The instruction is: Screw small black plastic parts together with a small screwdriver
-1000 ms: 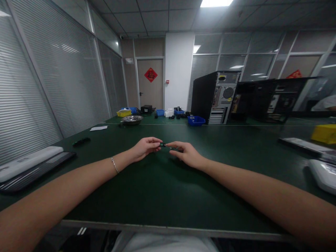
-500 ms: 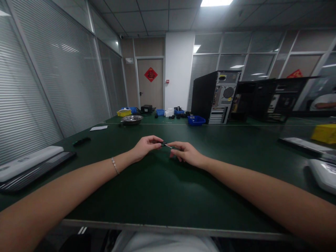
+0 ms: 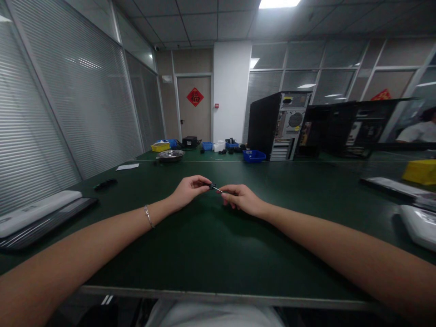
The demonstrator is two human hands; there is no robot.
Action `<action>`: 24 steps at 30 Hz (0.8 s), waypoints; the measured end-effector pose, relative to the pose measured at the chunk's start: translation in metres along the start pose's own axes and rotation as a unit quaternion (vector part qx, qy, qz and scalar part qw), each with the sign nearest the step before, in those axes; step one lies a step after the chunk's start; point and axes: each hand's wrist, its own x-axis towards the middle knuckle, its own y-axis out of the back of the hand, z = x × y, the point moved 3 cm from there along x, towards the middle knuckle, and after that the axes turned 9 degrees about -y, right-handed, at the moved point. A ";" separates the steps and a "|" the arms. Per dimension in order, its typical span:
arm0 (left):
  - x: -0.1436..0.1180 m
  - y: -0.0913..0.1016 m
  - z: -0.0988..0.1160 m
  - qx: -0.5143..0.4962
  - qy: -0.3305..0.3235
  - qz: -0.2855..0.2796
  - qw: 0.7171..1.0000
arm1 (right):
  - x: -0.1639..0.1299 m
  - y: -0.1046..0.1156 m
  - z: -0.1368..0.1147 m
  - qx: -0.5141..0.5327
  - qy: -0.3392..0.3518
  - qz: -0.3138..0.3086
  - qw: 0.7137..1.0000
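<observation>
1. The left hand (image 3: 188,190) pinches a small black part (image 3: 212,185) above mid-table.
2. The right hand (image 3: 240,200) grips a thin tool (image 3: 220,190) meeting it.
3. Bare green table (image 3: 204,245) surrounds both hands; its near edge lies well behind them.

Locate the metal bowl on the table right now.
In the head view, the metal bowl sits far back on the green table, left of centre, just in front of the yellow bin.

My forearms are bare, sleeveless to frame edge; thin silver bracelet (image 3: 147,215) on my left wrist, right wrist unadorned.
</observation>
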 end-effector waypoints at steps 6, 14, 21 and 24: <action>0.001 0.000 0.002 -0.014 0.002 0.003 1.000 | -0.007 0.001 -0.011 -0.098 0.031 0.042 0.994; 0.000 0.000 -0.001 -0.045 0.017 -0.009 0.999 | -0.013 -0.001 -0.023 -0.175 0.075 0.091 0.978; 0.000 -0.001 -0.003 -0.068 0.034 -0.008 0.997 | -0.013 0.001 -0.023 -0.181 0.119 0.137 0.967; 0.000 -0.002 -0.003 -0.091 0.053 -0.001 0.994 | -0.012 0.001 -0.021 -0.182 0.124 0.147 0.964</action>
